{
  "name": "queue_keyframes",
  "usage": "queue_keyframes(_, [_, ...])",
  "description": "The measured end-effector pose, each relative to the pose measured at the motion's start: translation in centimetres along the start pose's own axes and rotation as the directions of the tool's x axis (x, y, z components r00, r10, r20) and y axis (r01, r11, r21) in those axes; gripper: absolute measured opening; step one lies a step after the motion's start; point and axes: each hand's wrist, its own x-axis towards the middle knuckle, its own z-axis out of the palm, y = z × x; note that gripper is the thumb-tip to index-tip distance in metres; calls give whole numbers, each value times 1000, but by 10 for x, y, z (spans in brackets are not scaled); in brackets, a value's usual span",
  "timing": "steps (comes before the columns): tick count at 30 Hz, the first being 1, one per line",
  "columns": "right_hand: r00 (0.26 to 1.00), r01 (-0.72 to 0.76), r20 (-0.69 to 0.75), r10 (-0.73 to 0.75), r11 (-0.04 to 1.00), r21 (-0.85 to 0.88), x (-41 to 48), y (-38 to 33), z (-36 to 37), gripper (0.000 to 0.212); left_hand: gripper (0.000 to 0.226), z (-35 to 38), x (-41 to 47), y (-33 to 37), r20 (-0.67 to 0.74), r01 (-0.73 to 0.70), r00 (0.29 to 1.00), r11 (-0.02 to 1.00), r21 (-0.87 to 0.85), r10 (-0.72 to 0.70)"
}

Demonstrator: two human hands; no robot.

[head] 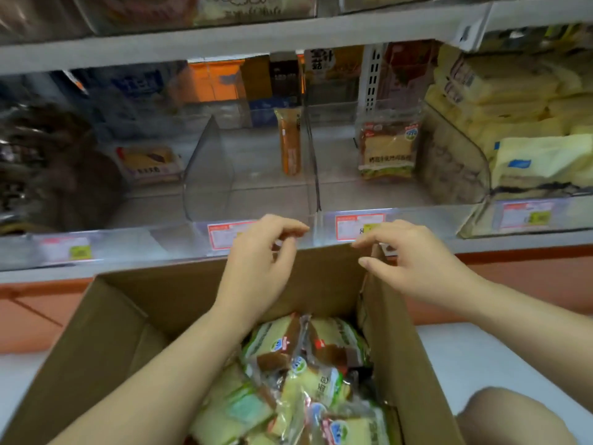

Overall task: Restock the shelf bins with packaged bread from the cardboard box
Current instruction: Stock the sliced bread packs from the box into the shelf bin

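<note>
An open cardboard box (128, 332) stands in front of the shelf. Several packaged bread slices (305, 364) in clear wrappers with green and brown print lie in it. My left hand (266, 258) hovers over the box's far wall with loosely curled fingers and holds nothing. My right hand (407, 264) is beside it, over the box's far right corner, fingers relaxed, fingertips close to the cardboard edge. Behind the hands is a clear shelf bin (353, 200) with one matching bread pack (386, 152) standing upright inside.
A tall orange pack (290, 142) stands in the neighbouring bin, bounded on its left by a clear divider (208, 168). A flat pack (150, 165) lies further left. The right bin (475, 175) is piled with yellow bread packs (529, 123). Price tags line the shelf front. A knee (513, 415) shows bottom right.
</note>
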Motion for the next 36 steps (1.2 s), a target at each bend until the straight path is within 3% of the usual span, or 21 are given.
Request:
queue_keyframes(3, [999,11,46,-9,999,-36,-12,6,20,21,20,-6,-36,-18,125,50,991,998,31,-54])
queue_keyframes(5, [1000,-4,15,4,1000,3,-15,4,28,20,20,-4,-53,-33,302,155,936,982,108,-181])
queue_keyframes(8, [1000,-2,-4,2,1000,30,-16,-4,32,21,28,0,-69,-51,576,233,720,917,325,-387])
queue_keyframes(11, [1000,-28,3,28,1000,8,-17,-5,33,21,54,-6,-73,-58,708,235,502,866,441,-497])
queue_keyframes(14, [999,-52,-11,52,998,31,-19,-5,32,20,76,-24,-70,-63,740,260,407,845,467,-535])
queue_keyframes(17, [997,-75,-9,76,997,18,-19,-7,28,19,63,-41,-77,-68,729,189,338,802,567,-595])
queue_keyframes(21, [998,-64,20,64,997,-36,-19,-17,26,19,26,-57,-80,-68,718,224,437,838,498,-543])
queue_keyframes(25, [993,-46,105,49,999,-26,-15,-40,22,19,29,-78,-55,-36,604,236,676,900,365,-422])
queue_keyframes(28, [982,-132,158,108,980,150,-6,-59,11,11,32,-86,-38,-4,449,123,857,946,299,-253])
queue_keyframes(30, [954,-281,209,214,882,379,3,-68,2,23,21,-87,-32,12,327,-56,944,957,284,-41])
queue_keyframes(31, [918,-390,270,292,787,477,8,-69,-3,32,20,-87,-31,15,276,-182,956,934,306,95])
queue_keyframes(33, [838,-545,391,381,622,562,14,-69,-13,44,34,-83,-31,13,197,-406,913,849,338,357])
queue_keyframes(36, [821,-550,447,354,699,457,16,-65,-18,51,20,-78,-34,8,78,-604,783,724,333,618])
